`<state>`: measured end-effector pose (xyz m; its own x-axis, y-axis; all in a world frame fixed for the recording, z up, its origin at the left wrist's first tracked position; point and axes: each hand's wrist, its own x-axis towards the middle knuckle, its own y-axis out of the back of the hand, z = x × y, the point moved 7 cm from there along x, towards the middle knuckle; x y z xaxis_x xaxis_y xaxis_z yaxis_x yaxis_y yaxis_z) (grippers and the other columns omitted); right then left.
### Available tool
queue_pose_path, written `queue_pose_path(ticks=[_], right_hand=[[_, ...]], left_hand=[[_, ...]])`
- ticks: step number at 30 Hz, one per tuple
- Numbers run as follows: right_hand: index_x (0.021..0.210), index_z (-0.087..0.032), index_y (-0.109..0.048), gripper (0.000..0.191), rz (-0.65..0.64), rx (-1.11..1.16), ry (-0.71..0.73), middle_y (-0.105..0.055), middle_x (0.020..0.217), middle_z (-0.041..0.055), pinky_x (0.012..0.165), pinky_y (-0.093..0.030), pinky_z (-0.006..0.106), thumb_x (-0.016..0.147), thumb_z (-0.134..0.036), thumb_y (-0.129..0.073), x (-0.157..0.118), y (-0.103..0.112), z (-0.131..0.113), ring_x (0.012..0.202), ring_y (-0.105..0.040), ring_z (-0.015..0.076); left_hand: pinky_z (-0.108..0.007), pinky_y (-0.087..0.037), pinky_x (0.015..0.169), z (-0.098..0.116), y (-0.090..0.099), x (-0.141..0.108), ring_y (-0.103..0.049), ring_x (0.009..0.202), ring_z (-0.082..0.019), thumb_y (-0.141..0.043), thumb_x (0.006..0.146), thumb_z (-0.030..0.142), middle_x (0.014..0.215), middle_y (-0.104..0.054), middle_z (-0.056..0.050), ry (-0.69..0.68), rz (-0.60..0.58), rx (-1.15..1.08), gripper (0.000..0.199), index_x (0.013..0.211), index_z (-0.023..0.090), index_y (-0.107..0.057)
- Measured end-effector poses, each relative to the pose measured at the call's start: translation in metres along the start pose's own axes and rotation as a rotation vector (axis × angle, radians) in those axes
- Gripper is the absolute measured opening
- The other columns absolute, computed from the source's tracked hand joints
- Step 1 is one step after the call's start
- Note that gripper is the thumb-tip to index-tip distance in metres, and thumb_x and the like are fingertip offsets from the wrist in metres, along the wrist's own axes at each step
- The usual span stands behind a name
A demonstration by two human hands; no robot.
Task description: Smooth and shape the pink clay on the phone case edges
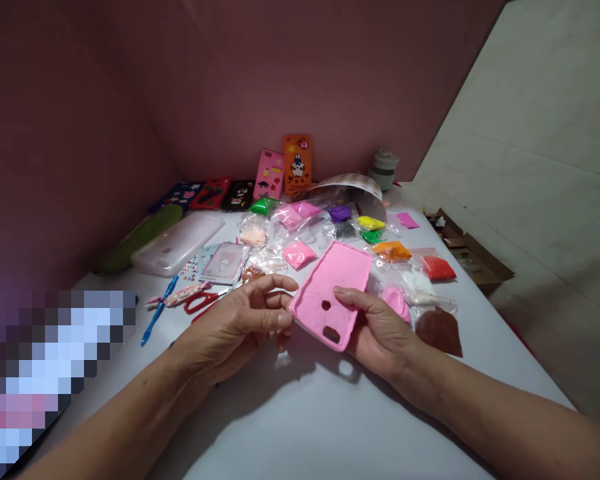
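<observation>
From the head camera we see our right hand (383,330) cupping a pink clay-covered phone case (333,293) from beneath, thumb laid across its face, so that grip is closed on the case; it is held just above the white desk (300,413), tilted away from us. Our left hand (240,320) pinches the case's near left edge between thumb and fingertips, a narrow grip on the same case. We judge the covering well along: the pink layer spreads over the whole back, and the camera holes show open, yet no decoration sits on it. The small bags of coloured clay (391,251) lie just beyond the case, red-handled scissors (203,301) and a blue plastic modelling tool (157,312) to the left, and finished decorated cases (297,164) lean against the far wall
</observation>
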<state>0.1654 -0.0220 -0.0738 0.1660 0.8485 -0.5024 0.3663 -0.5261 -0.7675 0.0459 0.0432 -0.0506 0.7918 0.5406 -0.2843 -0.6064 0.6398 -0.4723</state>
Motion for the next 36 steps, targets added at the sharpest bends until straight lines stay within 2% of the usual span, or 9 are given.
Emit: queue_pose_path(ticks=[10,18,23,30,34,36], right_hand=[[0.099,-0.011,-0.062,0.032,-0.005,-0.026,0.047,-0.07,0.093,0.0112,0.081,-0.054,0.039,0.068,-0.005,-0.07,-0.001,0.002,-0.002,0.083,-0.066,0.0222],[0.085,-0.014,-0.062,0.018,-0.022,0.015,0.038,-0.068,0.083,0.0075,0.067,-0.054,0.039,0.069,-0.006,-0.067,-0.004,-0.003,-0.004,0.076,-0.064,0.0225],[0.08,-0.013,-0.064,0.013,-0.015,0.017,0.036,-0.068,0.082,0.007,0.076,-0.053,0.035,0.07,-0.005,-0.064,-0.004,-0.002,-0.005,0.076,-0.063,0.0189],[0.083,-0.013,-0.067,0.013,-0.152,-0.016,0.035,-0.07,0.088,0.0073,0.077,-0.056,0.037,0.072,-0.007,-0.066,-0.002,-0.007,-0.003,0.08,-0.065,0.0198],[0.086,-0.015,-0.067,0.017,-0.155,-0.03,0.064,-0.071,0.091,0.0056,0.075,-0.057,0.033,0.071,-0.007,-0.069,-0.002,-0.006,-0.005,0.083,-0.066,0.0187],[0.086,-0.015,-0.067,0.017,-0.17,-0.046,0.071,-0.07,0.093,0.0064,0.08,-0.056,0.036,0.071,-0.008,-0.07,-0.002,-0.007,-0.005,0.09,-0.065,0.0204]], left_hand=[[-0.018,-0.048,0.053,0.006,-0.001,0.001,-0.056,0.057,-0.008,-0.069,0.07,0.005,0.076,-0.058,0.001,-0.007,0.034,0.012,0.03,0.095,0.015,-0.057],[-0.018,-0.05,0.057,0.01,-0.002,0.002,-0.056,0.06,-0.008,-0.065,0.076,0.006,0.079,-0.059,-0.002,-0.017,0.017,0.024,0.024,0.098,0.012,-0.056],[-0.018,-0.05,0.057,0.013,0.0,0.002,-0.057,0.06,-0.009,-0.063,0.079,0.007,0.08,-0.06,-0.004,-0.053,0.042,0.015,0.023,0.1,0.011,-0.057],[-0.018,-0.051,0.059,0.017,0.003,0.002,-0.056,0.062,-0.008,-0.065,0.078,0.007,0.079,-0.06,-0.004,-0.106,0.072,-0.034,0.024,0.102,0.011,-0.059],[-0.018,-0.05,0.058,0.018,0.004,0.003,-0.054,0.06,-0.007,-0.064,0.079,0.009,0.077,-0.059,-0.003,-0.132,0.071,-0.054,0.022,0.1,0.01,-0.06],[-0.018,-0.05,0.058,0.018,0.004,0.003,-0.053,0.06,-0.007,-0.065,0.079,0.009,0.077,-0.058,-0.003,-0.137,0.069,-0.059,0.022,0.1,0.01,-0.061]])
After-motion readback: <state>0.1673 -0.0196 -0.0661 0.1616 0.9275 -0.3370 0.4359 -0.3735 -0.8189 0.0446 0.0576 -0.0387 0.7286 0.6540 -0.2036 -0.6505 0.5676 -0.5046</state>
